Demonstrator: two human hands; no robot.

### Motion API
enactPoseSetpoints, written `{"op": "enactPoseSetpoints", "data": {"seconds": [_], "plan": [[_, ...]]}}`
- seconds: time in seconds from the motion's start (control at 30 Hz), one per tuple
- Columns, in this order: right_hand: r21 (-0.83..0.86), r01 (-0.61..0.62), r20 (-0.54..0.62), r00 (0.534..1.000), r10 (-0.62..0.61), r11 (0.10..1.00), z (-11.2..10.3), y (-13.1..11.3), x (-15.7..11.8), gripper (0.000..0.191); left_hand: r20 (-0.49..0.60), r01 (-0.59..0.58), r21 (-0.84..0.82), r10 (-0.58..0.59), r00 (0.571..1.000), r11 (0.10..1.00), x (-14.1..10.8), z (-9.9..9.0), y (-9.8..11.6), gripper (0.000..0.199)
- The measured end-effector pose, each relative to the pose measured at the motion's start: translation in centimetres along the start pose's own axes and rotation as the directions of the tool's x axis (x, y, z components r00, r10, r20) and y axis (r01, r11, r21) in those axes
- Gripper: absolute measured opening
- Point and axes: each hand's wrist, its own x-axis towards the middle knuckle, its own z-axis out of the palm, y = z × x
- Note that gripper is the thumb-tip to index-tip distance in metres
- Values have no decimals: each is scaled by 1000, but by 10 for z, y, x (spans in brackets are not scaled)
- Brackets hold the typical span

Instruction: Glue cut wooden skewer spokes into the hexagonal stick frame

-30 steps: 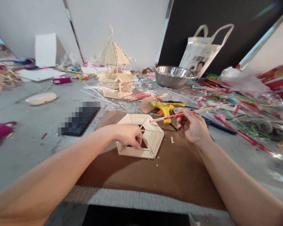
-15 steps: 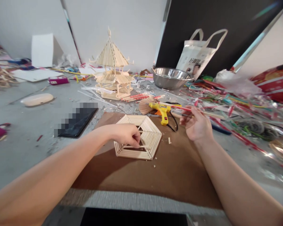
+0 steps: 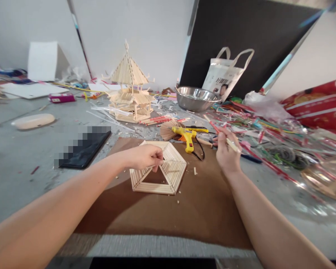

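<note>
A hexagonal panel of pale wooden sticks (image 3: 177,170) lies on a brown mat, with a triangular gap at its near side. My left hand (image 3: 148,155) is over the panel's middle, thumb and fingers pinched together at the gap's upper tip. Anything between those fingertips is hidden. Raised to the right of the mat, my right hand (image 3: 228,149) is closed around a thin red-and-pale stick (image 3: 212,124). The stick points up and to the left, and a pale end shows below the fingers. A yellow glue gun (image 3: 188,138) lies between the panel and my right hand.
Behind the panel stands a stick pagoda (image 3: 130,71), with red-and-white sticks (image 3: 158,119) in front. A steel bowl (image 3: 197,104) and a white bag (image 3: 222,76) are farther back. A phone (image 3: 85,149) lies left of the brown mat (image 3: 156,220). Coloured scraps cover the right side.
The short stick my left hand held across the gap no longer shows there; that hand has moved up toward the panel's centre. My right hand has turned its stick to a steeper slant.
</note>
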Motion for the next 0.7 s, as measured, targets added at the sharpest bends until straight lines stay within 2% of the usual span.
{"op": "enactPoseSetpoints", "data": {"seconds": [0.07,0.1,0.13,0.23,0.3,0.4,0.5,0.6,0.7], "plan": [[-231,207,90,977,-191,951,0,7,1,25,-27,-4,-44,3,1000,999,0,0,0,16],[-326,291,144,956,-256,900,0,11,2,26,-34,-3,-67,1,999,998,1,0,-1,18],[-396,332,213,940,-267,856,1,16,3,28,-37,0,-85,-3,999,996,1,0,-1,20],[-575,369,413,901,-131,730,2,26,6,37,-35,14,-106,-18,999,994,1,0,-2,27],[-670,345,454,891,-6,658,1,27,6,48,-32,16,-109,-19,999,994,0,-1,-2,30],[-813,226,331,937,107,537,-5,20,8,58,-59,-12,-116,5,998,993,0,-1,-1,29],[-926,66,151,967,205,372,-18,9,14,48,-130,-23,-116,7,991,993,-1,-2,0,24],[-972,-80,9,926,378,220,-32,1,20,45,-231,15,-116,-42,972,993,0,-1,1,24],[-982,-110,-14,853,521,153,-39,-1,24,52,-314,33,-143,-77,946,989,3,0,-1,25]]}}
